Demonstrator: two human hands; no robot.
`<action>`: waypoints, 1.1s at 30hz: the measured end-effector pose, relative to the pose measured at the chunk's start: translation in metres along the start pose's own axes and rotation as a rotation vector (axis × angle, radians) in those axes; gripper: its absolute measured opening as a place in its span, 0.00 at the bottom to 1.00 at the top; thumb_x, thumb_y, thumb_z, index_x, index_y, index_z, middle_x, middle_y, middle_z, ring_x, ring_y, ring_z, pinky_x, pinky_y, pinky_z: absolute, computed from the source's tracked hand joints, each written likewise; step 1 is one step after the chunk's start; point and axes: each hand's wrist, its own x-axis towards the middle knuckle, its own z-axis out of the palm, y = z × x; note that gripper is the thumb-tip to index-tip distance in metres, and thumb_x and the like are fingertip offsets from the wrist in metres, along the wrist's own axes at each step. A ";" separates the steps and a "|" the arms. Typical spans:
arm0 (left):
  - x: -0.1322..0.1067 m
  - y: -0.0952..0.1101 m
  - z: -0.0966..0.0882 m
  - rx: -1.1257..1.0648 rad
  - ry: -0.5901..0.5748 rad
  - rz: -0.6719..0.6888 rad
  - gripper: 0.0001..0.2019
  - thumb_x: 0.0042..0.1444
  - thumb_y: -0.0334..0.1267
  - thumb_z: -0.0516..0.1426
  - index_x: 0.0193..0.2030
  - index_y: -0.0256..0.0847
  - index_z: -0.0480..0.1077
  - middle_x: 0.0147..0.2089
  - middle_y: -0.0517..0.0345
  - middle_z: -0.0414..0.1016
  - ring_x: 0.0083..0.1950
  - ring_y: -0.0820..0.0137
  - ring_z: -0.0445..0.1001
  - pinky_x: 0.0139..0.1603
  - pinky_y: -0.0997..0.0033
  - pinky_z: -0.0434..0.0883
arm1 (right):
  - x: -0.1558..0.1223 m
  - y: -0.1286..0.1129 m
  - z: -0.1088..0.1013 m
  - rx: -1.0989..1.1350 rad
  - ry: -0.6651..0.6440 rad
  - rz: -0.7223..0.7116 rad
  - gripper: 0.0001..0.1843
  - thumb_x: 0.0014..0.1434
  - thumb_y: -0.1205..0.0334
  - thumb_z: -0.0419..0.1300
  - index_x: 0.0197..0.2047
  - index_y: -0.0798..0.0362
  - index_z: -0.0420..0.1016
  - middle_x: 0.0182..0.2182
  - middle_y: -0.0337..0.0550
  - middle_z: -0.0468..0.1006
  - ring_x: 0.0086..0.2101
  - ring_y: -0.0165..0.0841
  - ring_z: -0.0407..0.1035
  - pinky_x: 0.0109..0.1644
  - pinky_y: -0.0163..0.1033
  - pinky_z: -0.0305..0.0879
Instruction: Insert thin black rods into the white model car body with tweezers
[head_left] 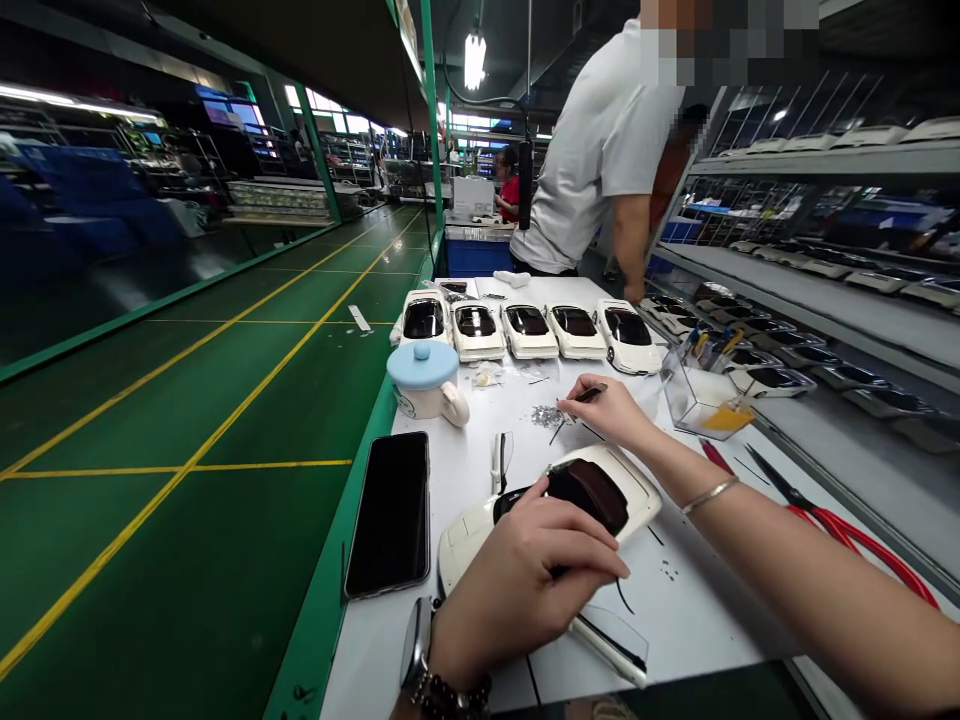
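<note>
While my left hand (525,575) clamps the white toy car (555,505) flat on the bench (465,470), my right hand (611,410), beyond the car, pinches a thin dark tool (589,394) over the small parts (547,416). I judge this the pick-up step; next needs steady carrying back to the car.

factory assembly line, green floor w/ yellow lines (225,420), row of white model cars (525,330), parts shelves (825,300)

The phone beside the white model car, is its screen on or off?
Off. The phone lies flat on the table, left of the left hand, and its screen is plain black, showing only faint reflections.
</note>
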 end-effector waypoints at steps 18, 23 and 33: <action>-0.002 0.000 0.000 -0.009 0.004 -0.016 0.07 0.58 0.30 0.58 0.35 0.40 0.78 0.39 0.59 0.79 0.43 0.74 0.76 0.70 0.64 0.47 | 0.005 0.012 0.008 -0.029 0.140 0.096 0.09 0.45 0.62 0.57 0.21 0.50 0.58 0.14 0.35 0.70 0.22 0.32 0.66 0.29 0.36 0.57; 0.000 -0.001 0.001 -0.009 0.003 -0.014 0.07 0.58 0.30 0.58 0.35 0.40 0.78 0.39 0.59 0.79 0.43 0.74 0.76 0.69 0.63 0.48 | 0.006 0.016 0.011 -0.002 0.135 0.118 0.08 0.44 0.62 0.57 0.23 0.50 0.57 0.14 0.35 0.71 0.22 0.33 0.68 0.29 0.35 0.58; -0.001 0.001 0.001 -0.014 0.004 -0.029 0.06 0.58 0.31 0.58 0.35 0.40 0.78 0.40 0.60 0.79 0.43 0.74 0.76 0.71 0.62 0.44 | 0.004 0.013 0.009 0.006 0.138 0.118 0.09 0.45 0.63 0.57 0.24 0.49 0.57 0.15 0.34 0.72 0.22 0.32 0.68 0.29 0.35 0.57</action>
